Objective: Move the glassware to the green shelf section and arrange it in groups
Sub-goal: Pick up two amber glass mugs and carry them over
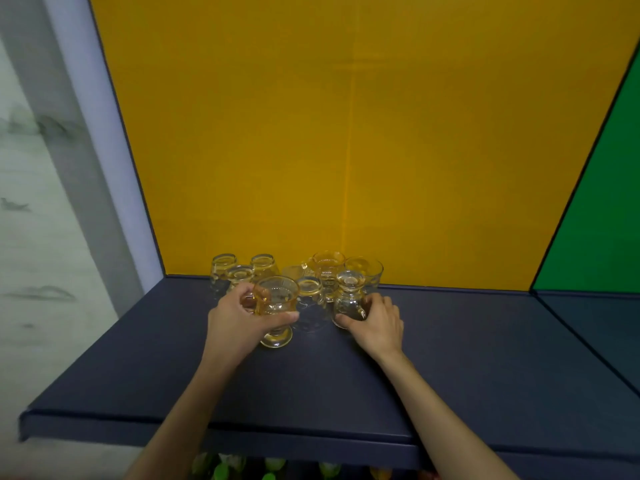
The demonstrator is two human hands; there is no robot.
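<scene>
Several clear glasses (325, 271) stand clustered at the back of the dark blue shelf (450, 358), against the yellow back panel. My left hand (239, 320) grips a footed glass with a handle (277, 306) at the front left of the cluster. My right hand (377, 320) is wrapped around a small waisted glass with a handle (349, 296) at the front right. Between them lies a round clear glass piece (311, 317) on the shelf. The green shelf section (602, 202) is at the far right.
A thin dark divider (571, 199) separates the yellow section from the green one. A white frame and marbled wall are on the left. Below the shelf's front edge, colourful objects (270, 469) show on a lower level.
</scene>
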